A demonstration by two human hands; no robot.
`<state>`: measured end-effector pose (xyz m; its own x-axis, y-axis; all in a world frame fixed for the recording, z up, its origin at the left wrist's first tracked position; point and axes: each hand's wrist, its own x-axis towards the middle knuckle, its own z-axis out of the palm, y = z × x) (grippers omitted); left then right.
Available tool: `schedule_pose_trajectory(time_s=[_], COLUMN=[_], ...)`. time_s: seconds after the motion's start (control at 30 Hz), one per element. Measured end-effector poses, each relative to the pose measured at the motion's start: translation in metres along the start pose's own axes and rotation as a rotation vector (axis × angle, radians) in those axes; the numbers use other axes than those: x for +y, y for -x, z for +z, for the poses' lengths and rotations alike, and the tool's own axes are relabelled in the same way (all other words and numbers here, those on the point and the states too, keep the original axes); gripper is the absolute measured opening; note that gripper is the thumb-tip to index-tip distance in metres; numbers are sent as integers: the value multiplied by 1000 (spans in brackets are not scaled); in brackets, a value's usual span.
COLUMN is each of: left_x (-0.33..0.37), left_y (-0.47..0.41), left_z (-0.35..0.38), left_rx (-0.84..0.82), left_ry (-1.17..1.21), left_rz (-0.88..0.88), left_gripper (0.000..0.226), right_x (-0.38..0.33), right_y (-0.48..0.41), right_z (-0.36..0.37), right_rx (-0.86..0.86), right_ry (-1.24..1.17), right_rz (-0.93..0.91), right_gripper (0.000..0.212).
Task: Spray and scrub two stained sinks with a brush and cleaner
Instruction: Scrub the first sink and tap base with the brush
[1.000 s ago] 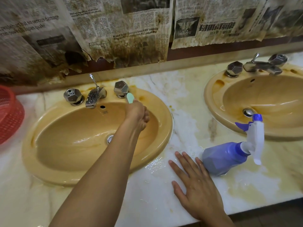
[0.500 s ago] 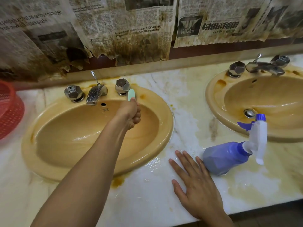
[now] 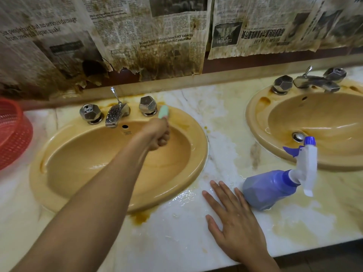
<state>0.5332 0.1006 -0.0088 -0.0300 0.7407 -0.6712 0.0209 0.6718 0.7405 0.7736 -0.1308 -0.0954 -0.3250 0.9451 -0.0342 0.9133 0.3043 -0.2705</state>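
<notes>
The left hand [image 3: 158,135] is gripping a pale green brush [image 3: 163,112] over the yellow oval sink [image 3: 59,193]. The right hand [image 3: 233,218] is lying flat on the marble table [image 3: 176,242].

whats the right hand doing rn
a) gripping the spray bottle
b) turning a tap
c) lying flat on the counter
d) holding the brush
c: the right hand lies with straight fingers on the wet counter beside the spray bottle, while the left hand grips the brush at the left sink.
</notes>
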Motion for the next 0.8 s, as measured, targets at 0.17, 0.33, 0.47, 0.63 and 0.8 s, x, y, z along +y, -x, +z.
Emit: schedule_pose_trajectory(time_s=[0.17, 0.33, 0.47, 0.63, 0.8], left_x=[30, 46, 23, -2, 29], left_y=[-30, -39, -29, -13, -28], left_z=[-13, 13, 22, 36, 32], left_rx=[83, 185, 248, 167, 201], left_ry=[-13, 178, 270, 341, 402], left_rz=[-16, 4, 43, 42, 2], left_gripper=[37, 34, 33, 36, 33], right_x=[-1, 1, 2, 2, 2], right_y=[0, 0, 1, -1, -1], right_z=[-2, 0, 1, 3, 2], right_rx=[15, 15, 11, 5, 14], right_ry=[-12, -3, -8, 6, -5], right_rz=[0, -7, -8, 5, -7], right_gripper=[60, 59, 60, 60, 61])
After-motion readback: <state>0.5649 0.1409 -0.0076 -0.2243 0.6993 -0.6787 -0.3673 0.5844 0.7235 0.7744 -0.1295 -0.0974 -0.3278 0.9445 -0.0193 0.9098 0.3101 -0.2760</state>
